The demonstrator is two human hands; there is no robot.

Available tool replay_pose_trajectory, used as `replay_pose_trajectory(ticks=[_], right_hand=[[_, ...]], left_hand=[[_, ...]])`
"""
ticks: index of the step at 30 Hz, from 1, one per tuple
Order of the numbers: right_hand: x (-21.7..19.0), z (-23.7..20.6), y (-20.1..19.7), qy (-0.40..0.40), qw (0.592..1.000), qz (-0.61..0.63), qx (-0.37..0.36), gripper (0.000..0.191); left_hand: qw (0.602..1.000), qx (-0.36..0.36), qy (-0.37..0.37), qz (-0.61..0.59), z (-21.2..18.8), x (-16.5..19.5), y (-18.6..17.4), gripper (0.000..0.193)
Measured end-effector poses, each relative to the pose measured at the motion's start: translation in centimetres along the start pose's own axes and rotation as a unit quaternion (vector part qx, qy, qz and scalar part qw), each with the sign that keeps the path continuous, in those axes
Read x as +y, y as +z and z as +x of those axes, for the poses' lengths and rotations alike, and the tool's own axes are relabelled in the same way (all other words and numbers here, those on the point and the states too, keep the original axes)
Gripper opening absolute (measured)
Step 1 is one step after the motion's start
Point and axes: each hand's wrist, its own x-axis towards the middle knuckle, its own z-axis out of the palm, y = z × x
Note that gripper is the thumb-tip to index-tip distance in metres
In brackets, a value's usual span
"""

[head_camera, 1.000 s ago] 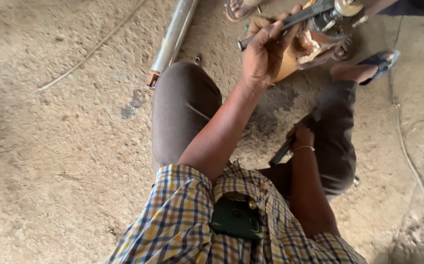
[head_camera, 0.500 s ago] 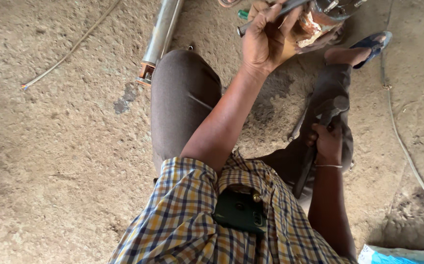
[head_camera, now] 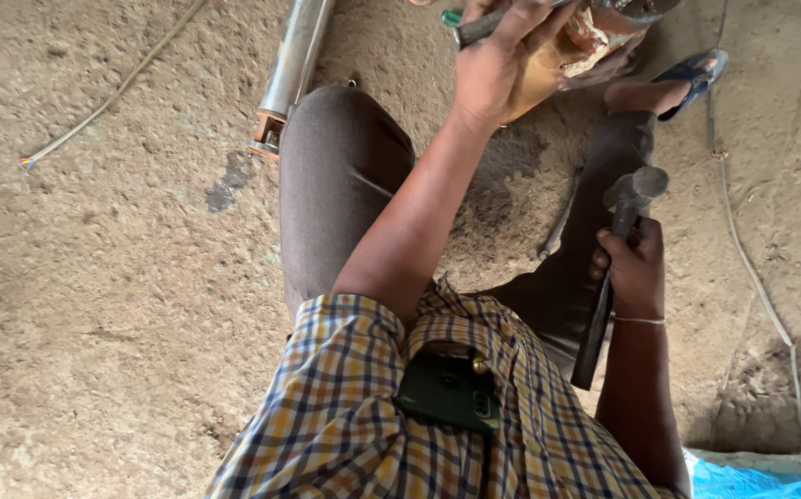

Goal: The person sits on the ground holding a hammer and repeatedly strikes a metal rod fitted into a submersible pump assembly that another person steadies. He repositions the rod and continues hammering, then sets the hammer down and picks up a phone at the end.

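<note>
**Striking setup: rod steadied, hammer raised**

A thin cord (head_camera: 114,92) lies on the dirt floor (head_camera: 96,305) at far left. Next to it, a steel tube (head_camera: 294,60) with an orange end fitting rests on the floor, just beside the person's bent knee.

The left hand (head_camera: 502,65) is closed around a dark metal rod (head_camera: 479,26), fingers wrapped over it, and holds the rod against a rusty, tan-coloured cylindrical part (head_camera: 594,32) at the top edge of the view. The contact point between rod and part is cut off by the frame edge and cannot be confirmed.

The right hand (head_camera: 631,268) is clenched around the handle of a hammer (head_camera: 618,240), gripping close under the head. The head points up, well apart from the rod; the handle runs down along the forearm.

Recommended practice, as a judgement from this posture:
- Keep the left fingers below the rod's struck end.
- Shift the right grip lower on the handle for a fuller swing, or keep it short for light, controlled taps.
- Align the hammer face square to the rod end.

A blue sandal (head_camera: 696,69) and a second cord (head_camera: 742,249) lie at right.
</note>
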Motion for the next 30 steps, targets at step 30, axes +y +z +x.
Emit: replay_pose_trajectory(ticks=[30], right_hand=[[-23.0, 1.7, 19.6, -0.464, 0.606, -0.626, -0.158, 0.04]], left_hand=[[0.989, 0.066, 0.082, -0.1, -2.2, -5.9, 4.8, 0.055]])
